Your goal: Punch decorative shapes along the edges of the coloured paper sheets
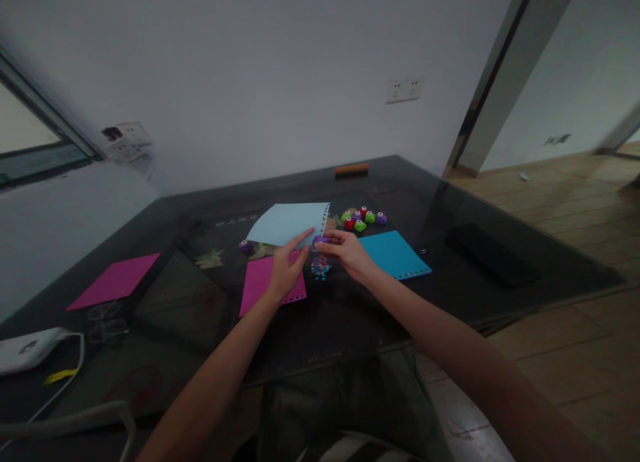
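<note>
A light blue sheet of paper (293, 222) is held above the table, with a row of holes along its right edge. My left hand (289, 269) grips its near corner, with the index finger stretched along the paper. In my right hand (347, 249), pinched between thumb and fingers, is a small purple paper punch (320, 241) at that same corner. Just below lies a heap of tiny pink and blue paper bits (321, 268). A magenta sheet (257, 279) with holes along its near edge lies under my left hand. Beside my right wrist rests a blue sheet (395, 254), also holed.
Several red, green and purple punches (360, 218) cluster behind my right hand; another purple punch (245, 247) sits left. Another magenta sheet (115, 281), glasses (107, 321) and a white power strip (33, 350) with its cable lie left. A dark case (487, 252) lies right.
</note>
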Demonstrator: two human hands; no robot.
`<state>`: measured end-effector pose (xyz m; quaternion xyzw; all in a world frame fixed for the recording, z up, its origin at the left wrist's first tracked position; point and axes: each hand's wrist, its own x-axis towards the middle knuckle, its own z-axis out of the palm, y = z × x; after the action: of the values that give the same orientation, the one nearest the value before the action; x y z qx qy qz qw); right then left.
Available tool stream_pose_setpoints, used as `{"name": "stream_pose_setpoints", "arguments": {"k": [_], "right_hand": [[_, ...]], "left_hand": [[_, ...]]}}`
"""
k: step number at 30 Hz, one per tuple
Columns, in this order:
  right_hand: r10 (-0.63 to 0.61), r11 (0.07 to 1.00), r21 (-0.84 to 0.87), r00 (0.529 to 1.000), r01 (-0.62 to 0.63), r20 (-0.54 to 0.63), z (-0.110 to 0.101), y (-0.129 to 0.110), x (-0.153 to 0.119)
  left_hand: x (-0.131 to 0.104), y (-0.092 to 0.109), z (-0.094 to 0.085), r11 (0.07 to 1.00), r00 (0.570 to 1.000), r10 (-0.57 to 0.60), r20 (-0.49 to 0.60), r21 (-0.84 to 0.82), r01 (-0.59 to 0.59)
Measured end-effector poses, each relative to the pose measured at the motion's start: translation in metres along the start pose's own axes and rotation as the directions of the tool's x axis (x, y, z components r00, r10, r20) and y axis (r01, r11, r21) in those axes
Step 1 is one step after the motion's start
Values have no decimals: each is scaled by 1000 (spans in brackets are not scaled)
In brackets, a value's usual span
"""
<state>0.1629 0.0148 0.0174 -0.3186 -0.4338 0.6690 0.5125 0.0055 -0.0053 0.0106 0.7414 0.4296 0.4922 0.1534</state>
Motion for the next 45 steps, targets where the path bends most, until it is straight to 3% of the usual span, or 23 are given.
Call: {"name": "stream_pose_setpoints", "arguments": {"k": [13, 21, 29, 45], "right_hand": [[1, 999, 40, 1000, -1, -5, 2, 2, 0], [-44, 999, -20, 999, 43, -18, 1, 7, 3], [-45, 998, -33, 999, 44, -29, 1, 7, 3], [-58, 998, -22, 998, 58, -30, 1, 8, 4]], "left_hand": [[-4, 5, 6, 985, 988, -149, -48, -96, 144], [-5, 9, 18, 968, 975, -153, -162, -224, 115], [-4, 10, 21, 937, 966, -201, -164, -319, 141], [-4, 12, 21, 938, 963, -229, -143, -298, 179]]}}
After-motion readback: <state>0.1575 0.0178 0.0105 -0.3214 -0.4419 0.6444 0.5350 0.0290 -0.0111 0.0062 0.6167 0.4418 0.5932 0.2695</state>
